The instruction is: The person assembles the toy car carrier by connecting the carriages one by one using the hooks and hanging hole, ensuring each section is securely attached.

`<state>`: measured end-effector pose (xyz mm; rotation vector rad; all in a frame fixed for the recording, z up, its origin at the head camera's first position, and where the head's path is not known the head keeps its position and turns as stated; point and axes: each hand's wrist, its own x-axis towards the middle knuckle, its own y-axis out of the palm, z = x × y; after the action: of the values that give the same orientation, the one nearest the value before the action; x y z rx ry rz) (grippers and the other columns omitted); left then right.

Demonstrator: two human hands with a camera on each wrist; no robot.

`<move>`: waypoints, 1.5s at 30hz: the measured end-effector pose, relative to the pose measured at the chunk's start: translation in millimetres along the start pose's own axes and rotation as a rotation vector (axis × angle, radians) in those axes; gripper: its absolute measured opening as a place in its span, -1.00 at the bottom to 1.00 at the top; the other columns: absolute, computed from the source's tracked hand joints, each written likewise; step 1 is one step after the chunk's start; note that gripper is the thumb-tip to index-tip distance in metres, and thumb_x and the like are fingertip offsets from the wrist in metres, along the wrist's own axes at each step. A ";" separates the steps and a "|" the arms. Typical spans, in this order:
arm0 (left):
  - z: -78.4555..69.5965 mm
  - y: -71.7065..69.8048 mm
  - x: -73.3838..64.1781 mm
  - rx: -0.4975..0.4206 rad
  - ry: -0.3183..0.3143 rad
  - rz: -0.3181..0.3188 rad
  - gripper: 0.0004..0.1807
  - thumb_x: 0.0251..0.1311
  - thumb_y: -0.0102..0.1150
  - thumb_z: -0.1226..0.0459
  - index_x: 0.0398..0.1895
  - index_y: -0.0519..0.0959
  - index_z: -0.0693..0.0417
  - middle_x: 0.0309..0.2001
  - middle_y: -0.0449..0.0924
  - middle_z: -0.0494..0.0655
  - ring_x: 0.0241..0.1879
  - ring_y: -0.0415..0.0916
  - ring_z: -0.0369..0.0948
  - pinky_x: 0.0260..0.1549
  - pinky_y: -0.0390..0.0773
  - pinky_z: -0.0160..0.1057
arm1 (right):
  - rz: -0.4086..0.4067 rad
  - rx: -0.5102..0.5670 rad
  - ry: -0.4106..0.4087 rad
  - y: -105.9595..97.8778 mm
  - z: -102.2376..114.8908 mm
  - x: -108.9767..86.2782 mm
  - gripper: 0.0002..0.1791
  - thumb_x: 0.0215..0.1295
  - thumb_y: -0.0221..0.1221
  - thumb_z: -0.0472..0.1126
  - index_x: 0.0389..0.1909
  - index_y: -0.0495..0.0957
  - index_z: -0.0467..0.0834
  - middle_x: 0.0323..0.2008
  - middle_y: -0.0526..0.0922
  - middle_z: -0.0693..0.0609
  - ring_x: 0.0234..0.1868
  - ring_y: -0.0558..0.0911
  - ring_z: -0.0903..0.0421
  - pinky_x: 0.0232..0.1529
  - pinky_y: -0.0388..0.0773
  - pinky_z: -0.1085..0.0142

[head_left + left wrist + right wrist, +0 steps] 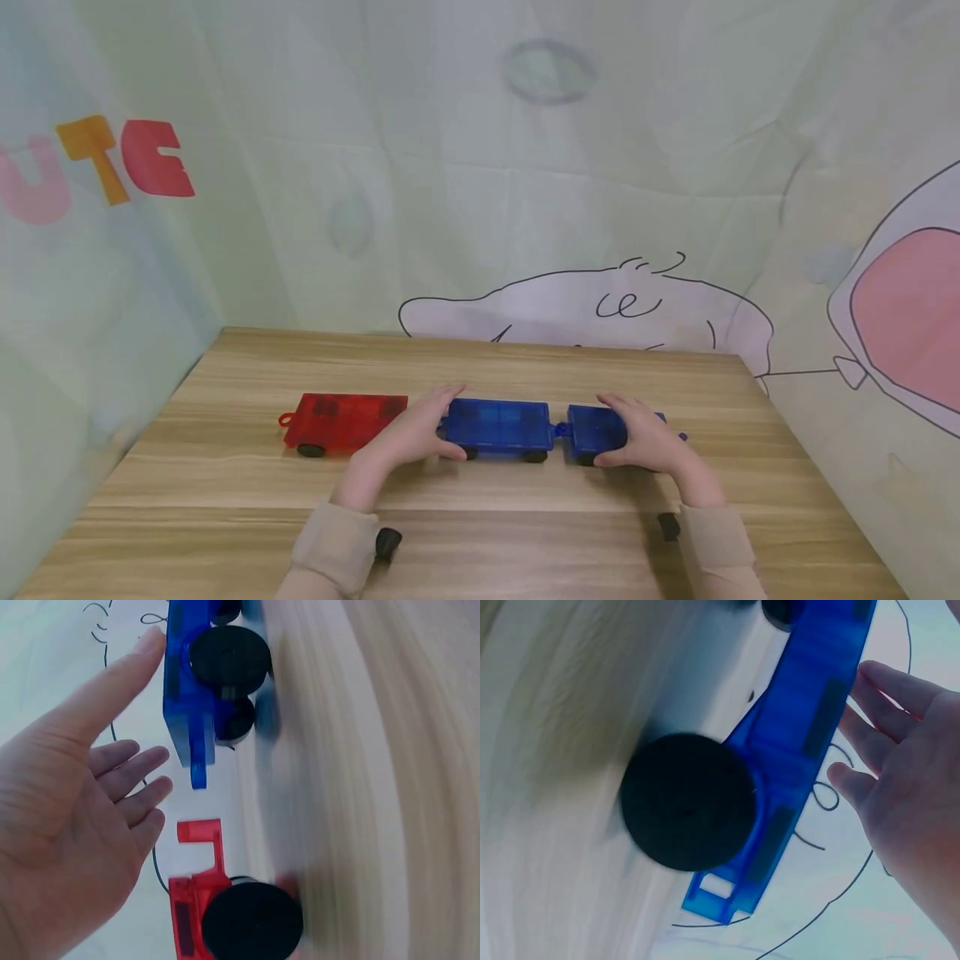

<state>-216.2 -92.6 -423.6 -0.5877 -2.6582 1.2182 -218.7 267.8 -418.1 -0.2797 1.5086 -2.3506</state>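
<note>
Two blue toy train cars stand in a row on the wooden table: a middle car and a right-hand car, joined end to end by their small couplings. To their left is a red toy train car. My left hand reaches over the gap between the red and middle cars, its thumb close to the blue body in the left wrist view. There, the red coupling is apart from the blue one. Fingers spread, my right hand is over the right-hand car, fingertips right at its top.
The wooden table reaches back to a hanging printed cloth, which also surrounds it on both sides. A black strap piece shows beside the left sleeve and another black piece beside the right sleeve.
</note>
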 end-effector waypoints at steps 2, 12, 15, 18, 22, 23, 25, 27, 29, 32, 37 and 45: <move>2.4 -1.6 -1.3 -0.014 -0.004 -0.005 0.06 -0.09 0.54 0.18 0.49 0.15 0.14 0.48 0.15 0.15 0.49 0.06 0.10 0.40 0.18 0.16 | -0.010 -0.001 -0.010 -0.1 3.1 1.1 0.08 -0.12 0.51 0.09 0.39 0.26 -0.32 0.37 0.29 -0.39 0.37 0.26 -0.40 0.26 0.27 -0.34; 16.9 -14.8 -10.2 0.003 -0.039 -0.100 0.17 -0.20 0.60 0.21 0.50 0.10 0.22 0.48 0.12 0.24 0.46 0.08 0.19 0.37 0.19 0.21 | -0.055 -0.004 -0.104 9.3 26.0 12.9 0.04 -0.09 0.50 0.06 0.38 0.27 -0.31 0.36 0.34 -0.32 0.39 0.28 -0.34 0.34 0.21 -0.28; 22.3 -20.9 -13.9 -0.008 -0.056 -0.108 0.20 -0.20 0.60 0.20 0.50 0.06 0.27 0.49 0.08 0.28 0.46 0.06 0.21 0.37 0.18 0.24 | -0.051 -0.005 -0.136 13.4 35.7 18.1 0.03 -0.08 0.50 0.04 0.39 0.27 -0.30 0.36 0.34 -0.30 0.39 0.29 -0.31 0.34 0.23 -0.25; 28.7 -25.7 -16.7 -0.017 -0.072 -0.109 0.21 -0.19 0.60 0.18 0.50 0.03 0.31 0.49 0.06 0.30 0.46 0.05 0.23 0.36 0.19 0.25 | -0.041 0.019 -0.155 16.7 44.8 23.3 0.04 -0.08 0.50 0.04 0.40 0.26 -0.29 0.38 0.33 -0.28 0.39 0.29 -0.28 0.34 0.26 -0.23; 37.2 -30.7 -20.5 -0.031 -0.083 -0.113 0.21 -0.17 0.59 0.15 0.49 0.03 0.33 0.49 0.06 0.31 0.45 0.04 0.24 0.35 0.19 0.25 | -0.019 0.077 -0.146 21.2 53.5 29.8 0.07 -0.07 0.49 0.07 0.42 0.23 -0.26 0.40 0.30 -0.26 0.41 0.28 -0.27 0.32 0.28 -0.23; 39.0 -31.8 -21.5 -0.035 -0.084 -0.116 0.21 -0.17 0.59 0.16 0.49 0.02 0.33 0.48 0.08 0.31 0.45 0.05 0.25 0.35 0.19 0.26 | -0.012 0.099 -0.138 22.4 55.4 31.3 0.07 -0.06 0.49 0.07 0.43 0.22 -0.26 0.41 0.29 -0.25 0.42 0.27 -0.26 0.32 0.29 -0.24; 43.3 -33.2 -23.2 -0.046 -0.081 -0.121 0.21 -0.17 0.59 0.17 0.49 0.02 0.34 0.47 0.11 0.31 0.44 0.07 0.24 0.35 0.19 0.25 | -0.003 0.140 -0.122 24.7 58.8 33.9 0.07 -0.05 0.49 0.08 0.44 0.21 -0.24 0.42 0.28 -0.23 0.43 0.25 -0.25 0.32 0.27 -0.25; 47.6 -34.3 -25.0 -0.055 -0.073 -0.125 0.21 -0.18 0.59 0.19 0.49 0.01 0.34 0.45 0.14 0.29 0.43 0.09 0.23 0.35 0.19 0.25 | 0.003 0.173 -0.116 27.1 62.6 36.7 0.07 -0.04 0.48 0.07 0.45 0.20 -0.24 0.43 0.27 -0.21 0.44 0.24 -0.24 0.33 0.26 -0.24; 52.3 -35.5 -26.7 -0.064 -0.065 -0.128 0.21 -0.18 0.59 0.19 0.49 0.01 0.32 0.44 0.17 0.27 0.42 0.11 0.22 0.35 0.20 0.25 | 0.004 0.196 -0.117 29.3 67.1 39.4 0.06 -0.04 0.49 0.04 0.44 0.20 -0.24 0.43 0.28 -0.21 0.44 0.24 -0.23 0.35 0.25 -0.22; 57.5 -38.2 -29.7 -0.069 -0.052 -0.138 0.19 -0.19 0.59 0.18 0.49 0.05 0.30 0.43 0.19 0.27 0.41 0.13 0.22 0.33 0.22 0.26 | 0.002 0.189 -0.128 33.7 74.9 44.2 0.05 -0.03 0.49 0.02 0.44 0.21 -0.26 0.41 0.30 -0.20 0.44 0.27 -0.20 0.36 0.27 -0.17; 60.8 -43.4 -34.5 -0.064 -0.055 -0.131 0.14 -0.17 0.58 0.17 0.46 0.11 0.30 0.42 0.21 0.29 0.40 0.14 0.24 0.30 0.24 0.29 | 0.013 0.173 -0.132 42.0 86.2 52.3 0.02 -0.01 0.48 0.02 0.43 0.22 -0.26 0.40 0.32 -0.19 0.43 0.29 -0.18 0.37 0.28 -0.13; 64.5 -46.2 -39.9 -0.052 -0.072 -0.102 0.07 -0.16 0.56 0.20 0.43 0.17 0.33 0.38 0.26 0.30 0.35 0.20 0.23 0.27 0.31 0.27 | 0.062 0.178 -0.130 51.8 97.6 58.7 0.02 -0.02 0.48 0.04 0.42 0.24 -0.26 0.40 0.33 -0.20 0.42 0.29 -0.19 0.38 0.27 -0.13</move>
<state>-212.4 -181.1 -430.3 -0.4165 -2.7495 1.1668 -231.2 143.5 -425.1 -0.3302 1.2223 -2.3498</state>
